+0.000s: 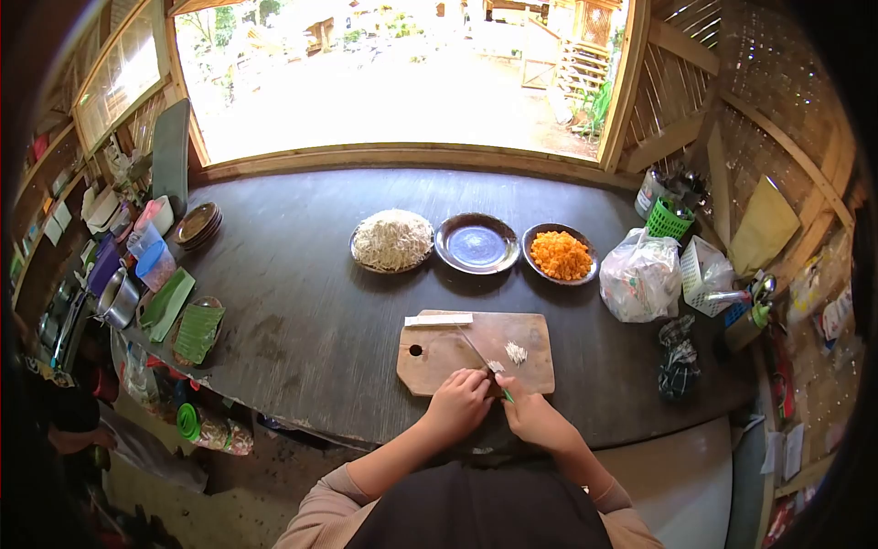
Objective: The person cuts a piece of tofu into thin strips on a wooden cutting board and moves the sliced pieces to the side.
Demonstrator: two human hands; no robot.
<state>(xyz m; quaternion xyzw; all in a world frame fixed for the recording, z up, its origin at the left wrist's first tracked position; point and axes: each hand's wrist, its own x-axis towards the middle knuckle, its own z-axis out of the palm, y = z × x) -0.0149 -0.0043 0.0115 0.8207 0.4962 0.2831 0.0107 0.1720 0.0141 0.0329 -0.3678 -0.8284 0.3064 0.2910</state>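
Observation:
My right hand [538,416] is closed around the green handle of a knife [476,346], whose thin blade points away to the upper left across a wooden cutting board [421,374]. Beside the blade my left hand [462,400] has its fingers curled at the board's near edge; whatever they hold is hidden. A few white cut bits [496,366] lie against the knife. Further right on the board is a small pile of thin white strips [516,353]. One long white piece [439,319] lies along the board's far left edge.
Beyond the board stand a plate of whitish shreds [393,240], a dark-rimmed plate [477,220] and a plate of orange diced pieces [561,255]. A filled plastic bag [641,274] and green basket [669,220] are right. Leaves [198,330] and stacked plates [198,225] are left.

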